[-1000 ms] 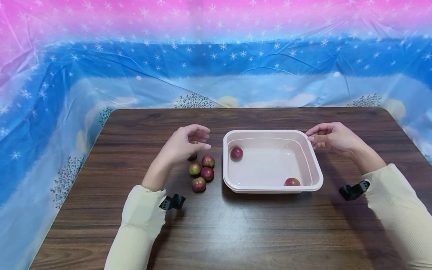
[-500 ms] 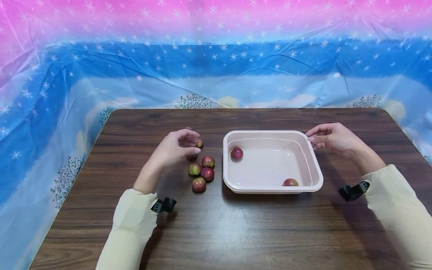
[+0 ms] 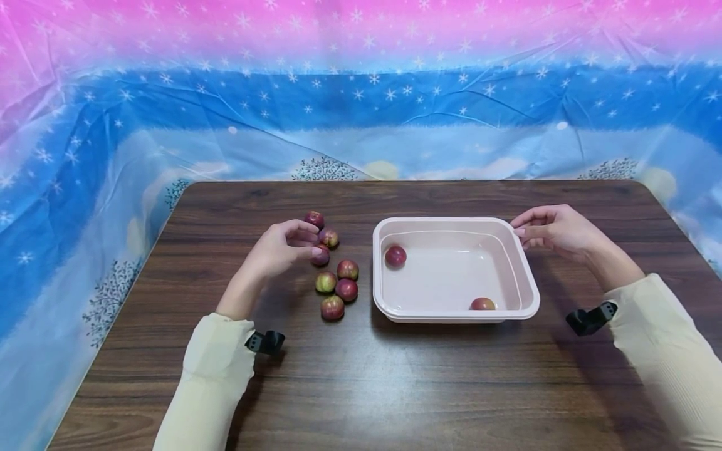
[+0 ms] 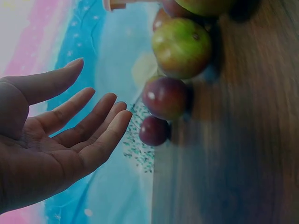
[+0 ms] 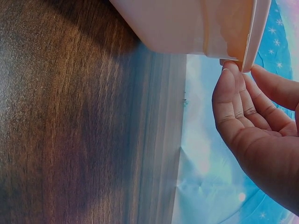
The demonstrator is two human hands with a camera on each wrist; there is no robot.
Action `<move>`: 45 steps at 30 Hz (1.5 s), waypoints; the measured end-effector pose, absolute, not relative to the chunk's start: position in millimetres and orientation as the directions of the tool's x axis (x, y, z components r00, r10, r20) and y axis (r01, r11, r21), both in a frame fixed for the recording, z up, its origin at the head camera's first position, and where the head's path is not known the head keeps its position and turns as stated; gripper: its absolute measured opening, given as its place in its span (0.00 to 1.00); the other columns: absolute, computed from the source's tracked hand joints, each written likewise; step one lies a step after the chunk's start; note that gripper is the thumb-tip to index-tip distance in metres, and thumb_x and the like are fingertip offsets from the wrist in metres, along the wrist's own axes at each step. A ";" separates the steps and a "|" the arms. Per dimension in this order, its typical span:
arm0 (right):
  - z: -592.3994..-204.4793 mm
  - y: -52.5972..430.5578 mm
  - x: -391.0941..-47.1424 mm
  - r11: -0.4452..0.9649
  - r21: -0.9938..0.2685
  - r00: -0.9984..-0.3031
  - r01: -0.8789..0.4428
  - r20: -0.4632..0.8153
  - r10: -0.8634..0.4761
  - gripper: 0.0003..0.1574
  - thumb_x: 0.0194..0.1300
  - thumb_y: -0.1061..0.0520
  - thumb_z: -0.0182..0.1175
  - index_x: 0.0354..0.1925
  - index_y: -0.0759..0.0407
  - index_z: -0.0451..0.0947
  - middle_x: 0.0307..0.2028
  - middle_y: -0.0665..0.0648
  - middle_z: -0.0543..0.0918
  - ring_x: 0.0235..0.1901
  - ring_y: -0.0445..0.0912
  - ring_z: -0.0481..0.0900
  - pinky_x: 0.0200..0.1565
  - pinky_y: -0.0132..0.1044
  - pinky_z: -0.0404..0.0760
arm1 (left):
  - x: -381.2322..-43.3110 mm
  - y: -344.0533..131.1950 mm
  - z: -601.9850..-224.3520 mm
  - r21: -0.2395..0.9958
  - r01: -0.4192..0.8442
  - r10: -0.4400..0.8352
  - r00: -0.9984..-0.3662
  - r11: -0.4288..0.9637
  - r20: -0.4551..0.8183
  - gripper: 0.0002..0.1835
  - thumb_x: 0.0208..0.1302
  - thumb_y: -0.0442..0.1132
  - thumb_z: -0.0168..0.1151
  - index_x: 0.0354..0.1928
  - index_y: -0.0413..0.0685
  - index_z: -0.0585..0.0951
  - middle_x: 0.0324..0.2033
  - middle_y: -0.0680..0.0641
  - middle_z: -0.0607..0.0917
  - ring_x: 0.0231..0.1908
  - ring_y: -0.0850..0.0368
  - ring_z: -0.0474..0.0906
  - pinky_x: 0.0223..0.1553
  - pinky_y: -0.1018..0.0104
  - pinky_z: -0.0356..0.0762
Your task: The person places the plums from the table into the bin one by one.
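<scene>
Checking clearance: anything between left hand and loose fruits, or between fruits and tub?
Nothing visible between the left hand and the loose fruits. Toward the tub, only its raised left rim stands in the way.

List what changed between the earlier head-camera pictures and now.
The left hand moved left, away from the tub, uncovering the far plums. The near plum inside the tub shifted slightly left. The right hand still pinches the rim; the tub and its other plum stayed put.

Cream sleeves [image 3: 211, 369] show at eight and four o'clock, the latter ribbed. A black gadget [image 3: 265, 342] juts from each cuff [image 3: 219, 329].
</scene>
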State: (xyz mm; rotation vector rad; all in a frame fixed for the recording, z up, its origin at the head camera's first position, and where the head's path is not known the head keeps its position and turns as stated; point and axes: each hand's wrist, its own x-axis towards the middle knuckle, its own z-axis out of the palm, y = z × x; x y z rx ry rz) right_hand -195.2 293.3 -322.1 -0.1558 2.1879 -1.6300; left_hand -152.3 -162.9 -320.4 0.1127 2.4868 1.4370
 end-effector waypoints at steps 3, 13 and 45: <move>-321.9 293.3 -195.4 0.321 -0.936 -0.911 0.145 -0.253 -0.324 0.10 0.60 0.63 0.60 0.41 0.65 0.76 0.31 0.54 0.82 0.30 0.45 0.80 0.35 0.40 0.80 | -154.7 -165.7 -323.9 0.843 -0.078 0.183 -0.962 0.532 -0.204 0.22 0.58 0.35 0.63 0.54 0.36 0.72 0.50 0.37 0.76 0.50 0.46 0.73 0.50 0.53 0.69; -321.7 293.8 -195.6 0.299 -0.940 -0.906 0.165 -0.265 -0.330 0.08 0.59 0.65 0.60 0.40 0.64 0.77 0.31 0.55 0.82 0.30 0.45 0.80 0.34 0.39 0.80 | -163.1 -170.6 -336.5 0.837 -0.100 0.176 -0.958 0.537 -0.227 0.23 0.57 0.35 0.63 0.54 0.35 0.71 0.51 0.36 0.75 0.50 0.45 0.73 0.47 0.53 0.72; -321.4 293.0 -194.8 0.290 -0.943 -0.907 0.164 -0.260 -0.332 0.07 0.59 0.64 0.60 0.39 0.62 0.77 0.31 0.55 0.82 0.30 0.45 0.80 0.36 0.41 0.80 | -172.7 -166.5 -354.8 0.787 -0.114 0.163 -0.951 0.606 -0.263 0.17 0.60 0.35 0.61 0.50 0.37 0.74 0.47 0.38 0.77 0.43 0.48 0.74 0.38 0.62 0.73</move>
